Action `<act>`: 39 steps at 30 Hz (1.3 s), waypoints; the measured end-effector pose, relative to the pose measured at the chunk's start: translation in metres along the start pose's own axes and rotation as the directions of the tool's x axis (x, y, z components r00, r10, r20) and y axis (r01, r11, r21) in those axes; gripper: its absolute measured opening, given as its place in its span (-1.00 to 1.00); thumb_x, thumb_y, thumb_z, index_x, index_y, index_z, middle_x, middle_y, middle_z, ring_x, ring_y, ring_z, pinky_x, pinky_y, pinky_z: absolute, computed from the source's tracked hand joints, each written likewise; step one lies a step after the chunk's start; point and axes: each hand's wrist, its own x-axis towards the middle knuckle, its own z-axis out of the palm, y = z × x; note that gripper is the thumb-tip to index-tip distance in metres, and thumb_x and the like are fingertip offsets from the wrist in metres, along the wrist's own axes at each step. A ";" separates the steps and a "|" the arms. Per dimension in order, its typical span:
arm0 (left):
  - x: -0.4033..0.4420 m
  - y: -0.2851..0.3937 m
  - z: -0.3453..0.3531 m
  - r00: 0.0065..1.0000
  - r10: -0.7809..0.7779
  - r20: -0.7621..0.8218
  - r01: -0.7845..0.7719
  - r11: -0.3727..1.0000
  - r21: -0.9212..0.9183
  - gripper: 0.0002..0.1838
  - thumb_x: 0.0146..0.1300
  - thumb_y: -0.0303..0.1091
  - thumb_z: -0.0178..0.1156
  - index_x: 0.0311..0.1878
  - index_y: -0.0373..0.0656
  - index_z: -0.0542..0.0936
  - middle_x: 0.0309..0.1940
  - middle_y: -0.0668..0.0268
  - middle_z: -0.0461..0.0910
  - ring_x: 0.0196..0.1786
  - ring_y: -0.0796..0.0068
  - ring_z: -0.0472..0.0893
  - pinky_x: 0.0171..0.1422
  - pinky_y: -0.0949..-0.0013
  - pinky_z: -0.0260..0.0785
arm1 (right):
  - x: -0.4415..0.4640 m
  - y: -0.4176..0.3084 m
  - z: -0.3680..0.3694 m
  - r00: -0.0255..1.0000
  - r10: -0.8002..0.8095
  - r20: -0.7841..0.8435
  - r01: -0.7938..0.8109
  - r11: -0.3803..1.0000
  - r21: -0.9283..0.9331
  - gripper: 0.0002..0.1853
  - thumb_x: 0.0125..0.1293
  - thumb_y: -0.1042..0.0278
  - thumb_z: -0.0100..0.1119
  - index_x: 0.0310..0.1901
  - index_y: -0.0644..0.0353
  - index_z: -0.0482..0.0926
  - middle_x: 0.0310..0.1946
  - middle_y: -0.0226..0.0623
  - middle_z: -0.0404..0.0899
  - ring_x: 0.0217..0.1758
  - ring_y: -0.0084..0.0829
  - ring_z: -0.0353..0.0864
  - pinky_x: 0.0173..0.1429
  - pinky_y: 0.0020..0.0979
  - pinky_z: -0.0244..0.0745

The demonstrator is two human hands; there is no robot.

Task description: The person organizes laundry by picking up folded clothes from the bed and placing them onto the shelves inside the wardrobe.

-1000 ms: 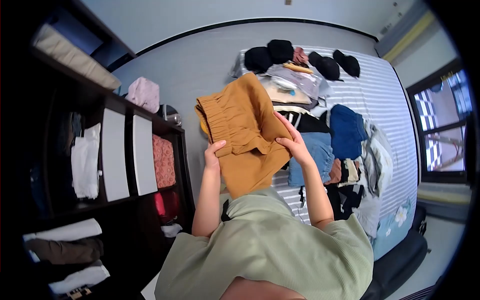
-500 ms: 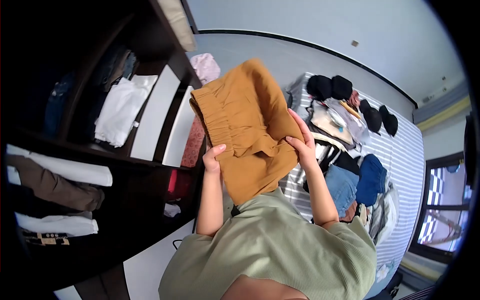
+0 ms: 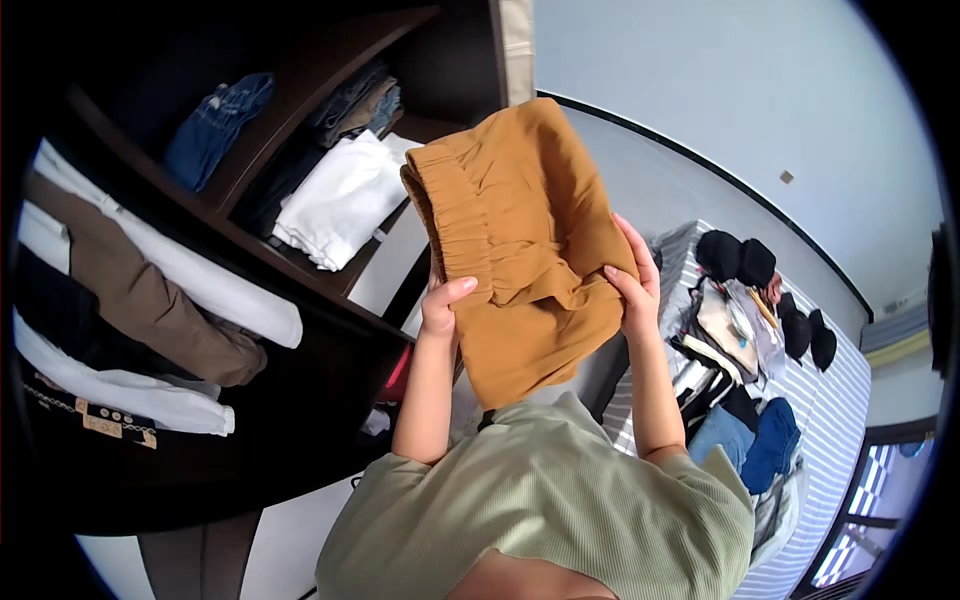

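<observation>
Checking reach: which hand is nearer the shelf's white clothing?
Left hand, gripping the mustard garment by the side facing the white clothing; the right hand grips the opposite side.

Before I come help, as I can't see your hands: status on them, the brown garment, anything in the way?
Left hand: grip at waistband. Right hand: grip on opposite edge. Brown garment held up between them, creased. Nothing seen blocking it.
</observation>
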 end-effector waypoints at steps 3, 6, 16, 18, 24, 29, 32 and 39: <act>0.002 0.024 -0.003 0.998 0.058 0.010 -0.058 0.998 0.005 -0.25 -0.17 -0.42 0.08 0.23 -0.28 0.17 0.07 0.17 0.38 0.12 0.31 0.39 0.22 0.31 0.22 | 0.018 0.006 0.022 0.999 0.009 0.038 -0.011 0.999 0.048 -0.41 0.04 0.61 -0.02 0.21 0.29 0.25 0.18 -0.25 0.30 0.25 -0.44 0.25 0.29 -0.47 0.09; 0.006 0.043 -0.003 0.993 0.107 -0.053 -0.105 0.994 0.026 -0.25 -0.17 -0.43 0.08 0.24 -0.23 0.17 0.06 0.20 0.38 0.11 0.33 0.39 0.21 0.33 0.21 | 0.038 0.005 0.040 0.995 0.030 0.097 -0.039 0.995 0.097 -0.41 0.05 0.59 0.00 0.21 0.28 0.25 0.18 -0.26 0.30 0.25 -0.44 0.25 0.30 -0.47 0.08; 0.057 0.103 -0.006 0.933 0.355 -0.060 -0.341 0.926 0.164 -0.27 -0.17 -0.42 0.07 0.22 -0.19 0.18 0.03 0.18 0.38 0.09 0.33 0.39 0.19 0.33 0.23 | 0.150 0.018 0.085 0.950 -0.116 0.290 0.050 0.973 0.227 -0.41 0.04 0.57 0.00 0.20 0.31 0.26 0.17 -0.23 0.31 0.23 -0.44 0.27 0.29 -0.46 0.11; 0.075 0.112 -0.004 0.915 0.398 -0.061 -0.380 0.904 0.196 -0.23 -0.18 -0.41 0.08 0.24 -0.18 0.15 0.06 0.18 0.36 0.11 0.32 0.38 0.20 0.32 0.22 | 0.177 0.014 0.093 0.940 -0.134 0.315 0.040 0.957 0.288 -0.42 0.05 0.58 -0.01 0.20 0.30 0.26 0.15 -0.23 0.33 0.21 -0.45 0.30 0.27 -0.47 0.14; 0.128 0.138 0.008 0.845 0.509 -0.164 -0.466 0.852 0.239 -0.13 -0.22 -0.43 0.08 0.31 -0.16 0.05 0.11 0.16 0.31 0.16 0.29 0.34 0.24 0.31 0.19 | 0.254 0.005 0.115 0.893 -0.194 0.405 0.057 0.943 0.328 -0.42 0.06 0.58 -0.02 0.21 0.30 0.25 0.14 -0.23 0.34 0.20 -0.44 0.31 0.27 -0.47 0.15; 0.161 0.163 0.010 0.771 0.582 -0.260 -0.514 0.809 0.286 -0.12 -0.22 -0.45 0.08 0.32 -0.16 0.05 0.11 0.16 0.31 0.17 0.25 0.34 0.24 0.30 0.19 | 0.311 0.001 0.140 0.826 -0.193 0.530 0.027 0.952 0.305 -0.44 0.08 0.58 -0.03 0.21 0.28 0.25 0.14 -0.24 0.34 0.21 -0.45 0.30 0.26 -0.49 0.14; 0.170 0.182 0.003 0.723 0.620 -0.306 -0.501 0.774 0.387 -0.18 -0.21 -0.46 0.06 0.28 -0.17 0.12 0.07 0.15 0.34 0.13 0.24 0.36 0.21 0.29 0.21 | 0.341 0.006 0.161 0.759 -0.194 0.621 -0.015 0.949 0.315 -0.46 0.12 0.58 -0.05 0.20 0.25 0.27 0.15 -0.26 0.34 0.22 -0.46 0.29 0.26 -0.50 0.14; 0.190 0.242 -0.021 0.648 0.709 -0.277 -0.485 0.665 0.569 -0.23 -0.19 -0.45 -0.04 0.26 -0.19 0.13 0.05 0.13 0.34 0.09 0.23 0.37 0.14 0.27 0.28 | 0.394 0.018 0.229 0.645 -0.233 0.728 -0.014 0.948 0.317 -0.50 0.15 0.56 -0.03 0.19 0.19 0.31 0.13 -0.28 0.35 0.18 -0.49 0.32 0.23 -0.53 0.16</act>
